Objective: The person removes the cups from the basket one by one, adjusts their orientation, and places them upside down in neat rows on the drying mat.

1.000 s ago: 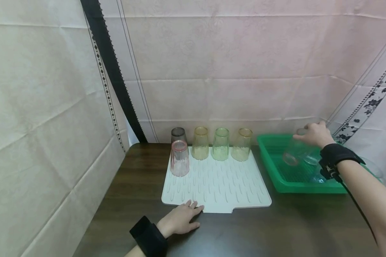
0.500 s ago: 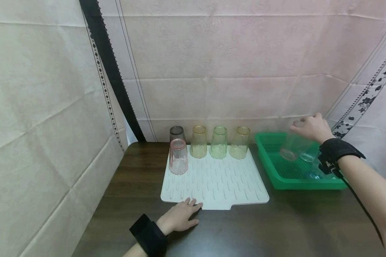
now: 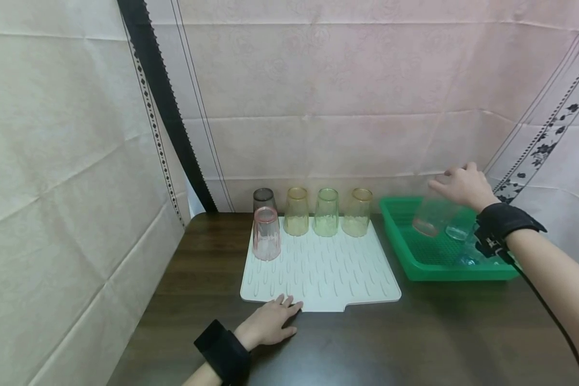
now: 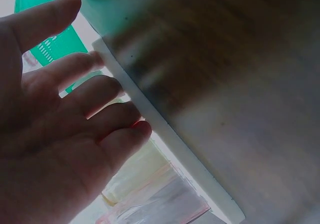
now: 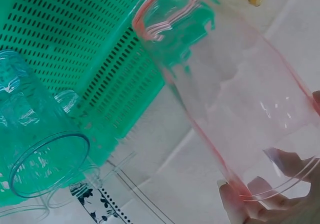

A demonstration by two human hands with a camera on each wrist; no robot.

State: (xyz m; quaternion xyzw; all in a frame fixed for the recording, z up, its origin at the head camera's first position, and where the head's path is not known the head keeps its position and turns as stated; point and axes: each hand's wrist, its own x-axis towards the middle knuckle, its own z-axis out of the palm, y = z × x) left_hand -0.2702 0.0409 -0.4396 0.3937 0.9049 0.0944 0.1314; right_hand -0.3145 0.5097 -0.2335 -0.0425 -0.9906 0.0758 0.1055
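Pale cloth [image 3: 318,96] backs the bench [image 3: 391,346], where the right grip [image 3: 467,187] clasps a pink-tinged glass [image 5: 235,84] over the green basket [image 3: 451,273], the glass's long axis slanting down toward the white mat [image 3: 328,268], whose near edge the farther left grip [image 3: 267,323] touches while holding nothing.

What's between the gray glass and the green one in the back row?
A yellow glass stands between them, as the head view shows.
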